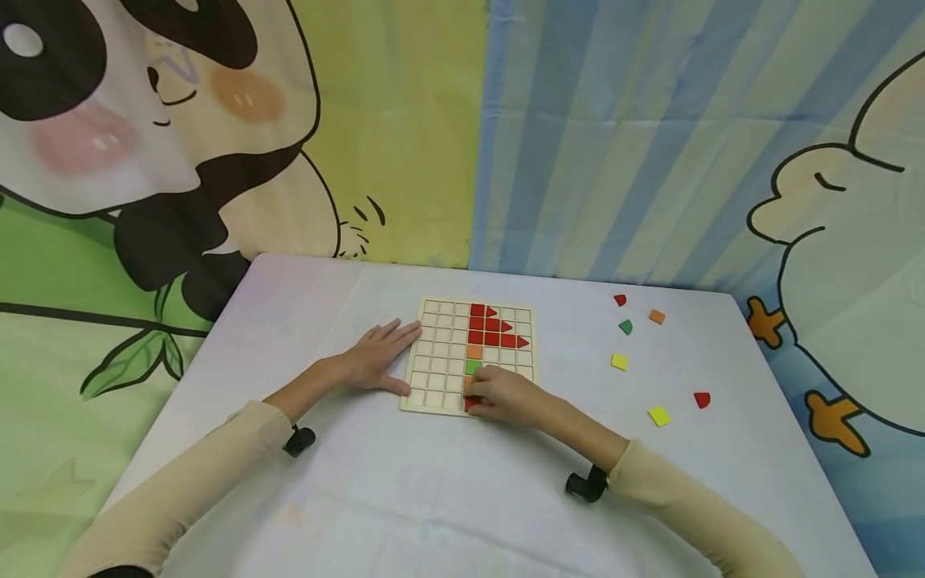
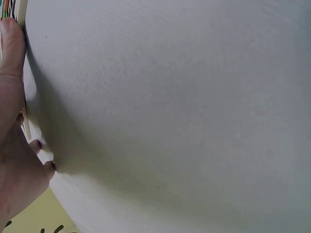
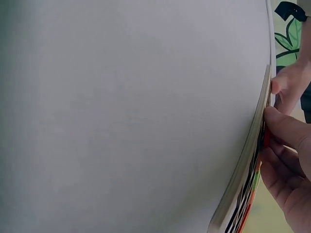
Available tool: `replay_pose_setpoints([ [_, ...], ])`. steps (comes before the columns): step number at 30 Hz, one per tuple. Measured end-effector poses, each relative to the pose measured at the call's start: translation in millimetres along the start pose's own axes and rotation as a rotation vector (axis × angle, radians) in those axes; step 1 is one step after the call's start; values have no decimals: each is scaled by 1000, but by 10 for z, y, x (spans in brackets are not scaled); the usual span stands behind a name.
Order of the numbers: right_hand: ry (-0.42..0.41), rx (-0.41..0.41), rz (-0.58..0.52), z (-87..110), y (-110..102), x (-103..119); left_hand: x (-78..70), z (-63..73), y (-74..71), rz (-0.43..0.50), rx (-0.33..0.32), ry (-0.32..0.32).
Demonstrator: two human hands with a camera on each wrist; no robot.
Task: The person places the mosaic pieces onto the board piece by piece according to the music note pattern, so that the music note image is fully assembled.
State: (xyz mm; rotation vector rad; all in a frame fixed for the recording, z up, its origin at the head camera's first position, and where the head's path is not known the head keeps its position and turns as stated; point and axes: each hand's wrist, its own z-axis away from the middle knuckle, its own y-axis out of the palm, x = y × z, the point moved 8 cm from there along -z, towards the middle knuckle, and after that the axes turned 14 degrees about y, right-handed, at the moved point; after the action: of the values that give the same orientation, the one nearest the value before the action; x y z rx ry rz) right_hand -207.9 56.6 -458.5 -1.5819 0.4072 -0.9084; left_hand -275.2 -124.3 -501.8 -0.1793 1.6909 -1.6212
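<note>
A pale wooden grid board [image 1: 438,350] lies on the table. My left hand [image 1: 373,358] rests at its left edge, fingers spread and fairly straight, with the thumb at the lower left corner. Over the lower middle of the board, my right hand [image 1: 511,395] pinches a small red tile [image 3: 267,137] at the bottom row between thumb and fingers. Above it in the same column are a green tile [image 1: 473,367] and an orange tile [image 1: 474,352]; another orange one is partly hidden by the fingers. Rows of red tiles [image 1: 495,324] with pointed ends fill part of the upper right.
Loose pieces lie on the white table [image 1: 405,498] to the right: a yellow square [image 1: 659,416], another yellow square [image 1: 619,362], an orange square [image 1: 657,316], a green piece [image 1: 625,327] and red rounded pieces [image 1: 702,400]. A printed cloth [image 1: 405,136] hangs behind the table.
</note>
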Motion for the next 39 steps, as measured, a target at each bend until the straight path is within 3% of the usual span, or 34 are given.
replay_pose_setpoints([
  [16,-91,-131,21,38,-19,93,-9,-7,-4,-5,12,-2],
  [22,-106,-145,9,52,-23,79,6,-11,-26,-15,13,-1],
  [29,-199,-195,-30,143,-56,120,6,-24,-12,-16,12,2],
  [34,-135,-183,21,301,-131,58,-17,-19,-2,-8,11,-8],
  [39,23,-162,-11,537,-268,-211,-29,-9,1,-14,9,-8],
])
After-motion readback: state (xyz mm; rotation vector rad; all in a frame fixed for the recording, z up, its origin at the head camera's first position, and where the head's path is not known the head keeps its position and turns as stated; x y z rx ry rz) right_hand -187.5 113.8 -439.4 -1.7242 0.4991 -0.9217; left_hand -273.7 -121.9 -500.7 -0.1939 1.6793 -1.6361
